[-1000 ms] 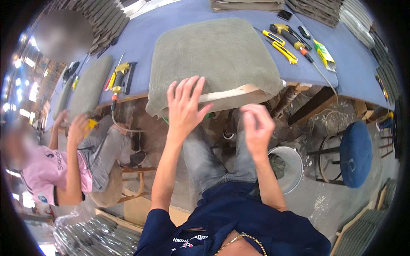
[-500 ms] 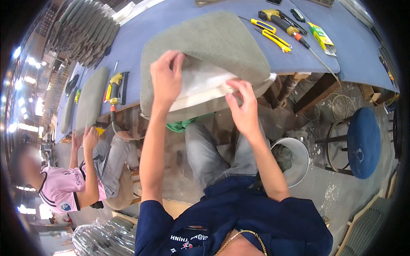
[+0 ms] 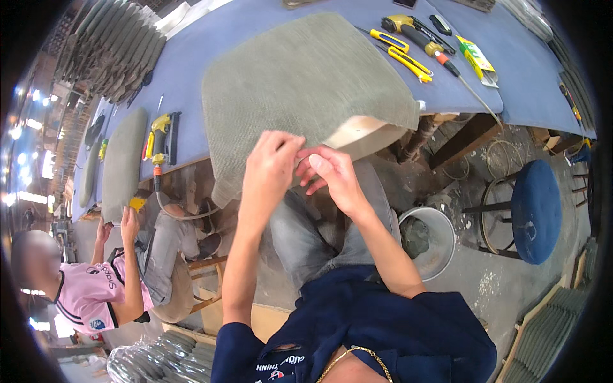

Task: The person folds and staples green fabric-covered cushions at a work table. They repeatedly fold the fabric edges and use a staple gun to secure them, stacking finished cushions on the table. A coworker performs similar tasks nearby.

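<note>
A grey-green ribbed fabric cover (image 3: 300, 76) lies over a padded cushion on the table, its near edge hanging down. At the right of that edge, the pale padding (image 3: 364, 135) shows beneath the fabric. My left hand (image 3: 271, 167) is closed at the cover's near edge, fingers bent and pinching the cloth. Close against it is my right hand (image 3: 333, 179), fingers loosely curved and apart, with nothing visible in them.
A yellow-black staple gun (image 3: 418, 35), yellow cutter (image 3: 389, 39) and yellow-handled pliers (image 3: 410, 64) lie at the far right beside a small box (image 3: 477, 60). Another staple gun (image 3: 163, 140) lies left, near a co-worker (image 3: 102, 287). A metal bucket (image 3: 440, 255) and blue stool (image 3: 537, 212) stand right.
The lifted flap has come down toward me and now covers most of the white padding. Both hands have moved nearer my body and closer together.
</note>
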Action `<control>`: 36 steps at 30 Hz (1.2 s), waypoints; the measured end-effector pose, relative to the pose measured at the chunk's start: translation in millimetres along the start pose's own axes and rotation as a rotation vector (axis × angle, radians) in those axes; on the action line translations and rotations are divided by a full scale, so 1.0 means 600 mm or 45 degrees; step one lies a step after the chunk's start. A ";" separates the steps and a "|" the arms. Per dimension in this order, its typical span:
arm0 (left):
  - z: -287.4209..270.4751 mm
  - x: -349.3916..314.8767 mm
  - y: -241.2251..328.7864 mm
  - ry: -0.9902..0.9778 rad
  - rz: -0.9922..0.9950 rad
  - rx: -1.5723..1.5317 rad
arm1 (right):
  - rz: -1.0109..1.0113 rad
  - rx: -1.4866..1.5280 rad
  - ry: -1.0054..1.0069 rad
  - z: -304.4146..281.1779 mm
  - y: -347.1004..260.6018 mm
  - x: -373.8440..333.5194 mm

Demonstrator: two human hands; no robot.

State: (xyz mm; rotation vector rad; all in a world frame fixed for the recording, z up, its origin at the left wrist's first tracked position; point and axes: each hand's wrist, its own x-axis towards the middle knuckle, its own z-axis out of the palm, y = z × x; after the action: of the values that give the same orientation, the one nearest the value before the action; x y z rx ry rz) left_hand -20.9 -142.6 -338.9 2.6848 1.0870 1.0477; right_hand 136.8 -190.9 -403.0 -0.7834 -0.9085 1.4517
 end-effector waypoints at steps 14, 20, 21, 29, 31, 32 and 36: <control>-0.051 0.174 -0.106 -0.503 0.015 -0.241 | 0.007 -0.256 0.084 -0.045 0.036 0.081; 0.105 0.346 -0.411 -0.291 -0.261 0.140 | -0.041 -0.671 -0.135 -0.091 0.108 0.078; 0.117 0.382 -0.437 -0.347 -0.398 0.103 | -0.061 -0.762 -0.186 -0.101 0.116 0.076; 0.196 0.554 -0.526 -1.079 -1.070 -0.093 | -0.105 -0.996 -0.254 -0.135 0.137 0.085; 0.197 0.550 -0.528 -1.059 -0.995 -0.092 | -0.111 -1.025 -0.250 -0.138 0.141 0.086; 0.200 0.547 -0.526 -0.998 -0.958 -0.056 | -0.114 -1.042 -0.253 -0.142 0.142 0.086; 0.224 0.497 -0.528 -0.774 -0.772 0.132 | -0.150 -1.088 -0.260 -0.147 0.146 0.086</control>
State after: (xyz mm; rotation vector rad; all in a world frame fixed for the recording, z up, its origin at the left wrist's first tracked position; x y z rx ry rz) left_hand 28.5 309.0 -364.6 2.2201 1.6441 0.0712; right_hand 169.0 -132.1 -519.9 -1.1776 -1.7476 1.0205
